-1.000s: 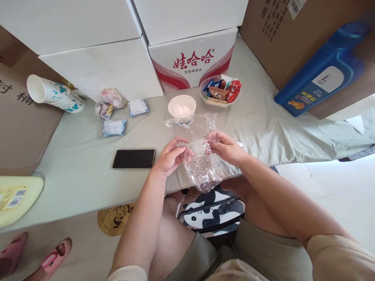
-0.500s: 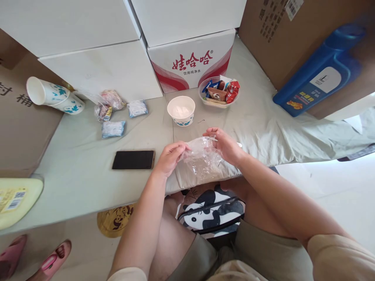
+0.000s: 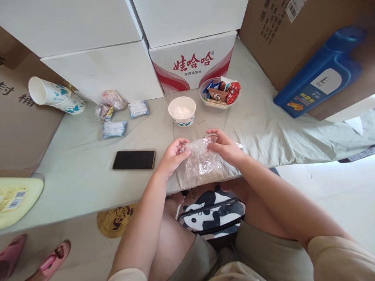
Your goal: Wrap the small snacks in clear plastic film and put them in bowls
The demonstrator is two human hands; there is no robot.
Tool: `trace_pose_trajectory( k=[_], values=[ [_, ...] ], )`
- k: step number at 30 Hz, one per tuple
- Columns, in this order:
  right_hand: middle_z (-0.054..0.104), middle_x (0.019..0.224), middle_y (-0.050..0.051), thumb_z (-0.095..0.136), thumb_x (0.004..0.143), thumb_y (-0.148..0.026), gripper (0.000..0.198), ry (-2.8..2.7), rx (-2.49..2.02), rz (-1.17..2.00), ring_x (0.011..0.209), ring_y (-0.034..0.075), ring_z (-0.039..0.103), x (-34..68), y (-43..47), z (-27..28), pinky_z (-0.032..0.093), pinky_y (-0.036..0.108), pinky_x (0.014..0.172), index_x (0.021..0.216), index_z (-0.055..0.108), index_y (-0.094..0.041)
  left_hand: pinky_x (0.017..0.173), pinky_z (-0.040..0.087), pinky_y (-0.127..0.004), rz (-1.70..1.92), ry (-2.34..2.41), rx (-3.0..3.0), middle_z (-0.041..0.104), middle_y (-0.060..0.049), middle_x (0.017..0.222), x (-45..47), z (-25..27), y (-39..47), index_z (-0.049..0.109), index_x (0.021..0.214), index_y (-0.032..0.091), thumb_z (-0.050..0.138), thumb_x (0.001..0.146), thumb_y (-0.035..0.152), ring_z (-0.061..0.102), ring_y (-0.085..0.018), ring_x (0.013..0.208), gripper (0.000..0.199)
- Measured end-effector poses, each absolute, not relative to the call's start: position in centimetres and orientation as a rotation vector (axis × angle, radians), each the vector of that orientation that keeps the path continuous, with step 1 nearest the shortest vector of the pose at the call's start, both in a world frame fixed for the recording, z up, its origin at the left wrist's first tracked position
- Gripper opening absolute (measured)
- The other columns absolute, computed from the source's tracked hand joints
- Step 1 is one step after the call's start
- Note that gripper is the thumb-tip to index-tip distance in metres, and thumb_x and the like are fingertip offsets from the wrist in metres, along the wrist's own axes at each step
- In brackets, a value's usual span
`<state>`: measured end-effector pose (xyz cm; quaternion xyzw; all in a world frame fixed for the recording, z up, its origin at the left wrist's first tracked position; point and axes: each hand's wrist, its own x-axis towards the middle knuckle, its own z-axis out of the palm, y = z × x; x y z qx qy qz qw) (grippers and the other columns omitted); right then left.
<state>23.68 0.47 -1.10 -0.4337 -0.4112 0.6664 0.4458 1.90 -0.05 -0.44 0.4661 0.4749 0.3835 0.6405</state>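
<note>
A crumpled clear plastic bag [image 3: 202, 162] is stretched between my two hands at the near edge of the cloth-covered surface. My left hand [image 3: 172, 156] pinches its left side between thumb and fingers. On the other side my right hand [image 3: 224, 147] is closed on the bag's upper right part. A white object, mostly hidden, pokes out beside the right wrist. Just beyond the hands stands a white paper bowl [image 3: 182, 111] with a blue leaf pattern and something whitish inside. To the left lies a black-screened phone [image 3: 134, 160].
Behind the paper bowl, a clear plastic bowl [image 3: 202, 96] holds wrapped snacks. Small blue-and-white packets [image 3: 114, 129] and paper cups [image 3: 55, 95] lie at the left. A blue bottle [image 3: 316, 78] leans at the right by a cardboard box. White boxes [image 3: 99, 74] line the back.
My left thumb has come down over the bag's edge, and my right thumb and fingers have closed further on it. The bag's shape has shifted slightly. Other things stay put.
</note>
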Motion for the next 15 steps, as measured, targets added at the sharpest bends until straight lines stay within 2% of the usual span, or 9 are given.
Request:
trace_pose_trajectory(
  k=[6,9,12,13,15],
  values=[
    [0.063,0.087,-0.004,0.072,0.070,-0.026,0.048,-1.018,-1.091,1.654,0.067,0.010,0.060,23.67,0.50,-1.12,0.047,0.027,0.066,0.113,0.052,-0.023,0.067,0.045,-0.022,0.923,1.110,1.053,0.060,0.004,0.077,1.88,-0.49,0.07,0.062,0.100,0.019,0.082,0.069,0.034,0.055,-0.009,0.067,0.040],
    [0.062,0.089,-0.004,0.074,0.069,-0.025,0.049,-1.066,-1.103,1.647,0.070,0.011,0.061,23.67,0.38,-1.11,0.048,0.027,0.067,0.113,0.053,-0.023,0.067,0.046,-0.022,0.996,1.087,1.005,0.060,0.005,0.077,1.86,-0.35,0.08,0.059,0.103,0.021,0.084,0.066,0.034,0.055,-0.008,0.065,0.046],
    [0.061,0.087,-0.003,0.075,0.071,-0.027,0.043,-1.139,-1.095,1.571,0.070,0.011,0.059,23.65,0.26,-1.18,0.048,0.027,0.068,0.109,0.055,-0.023,0.073,0.049,-0.024,1.038,0.989,0.952,0.066,0.003,0.086,1.94,-0.29,0.03,0.056,0.116,0.024,0.087,0.061,0.033,0.062,-0.011,0.074,0.063],
    [0.061,0.087,-0.003,0.075,0.072,-0.028,0.040,-1.148,-1.087,1.534,0.070,0.011,0.058,23.65,0.24,-1.21,0.048,0.028,0.069,0.108,0.056,-0.024,0.076,0.051,-0.026,1.002,0.967,0.954,0.068,0.002,0.088,1.98,-0.33,0.00,0.056,0.116,0.024,0.087,0.061,0.034,0.065,-0.013,0.078,0.064],
    [0.063,0.094,-0.001,0.075,0.074,-0.032,0.041,-1.124,-1.059,1.480,0.075,0.012,0.059,23.67,0.24,-1.29,0.049,0.028,0.072,0.110,0.056,-0.026,0.077,0.051,-0.028,0.886,0.978,0.995,0.070,-0.002,0.087,2.10,-0.52,-0.03,0.062,0.108,0.019,0.086,0.064,0.036,0.066,-0.015,0.080,0.053]
  ],
)
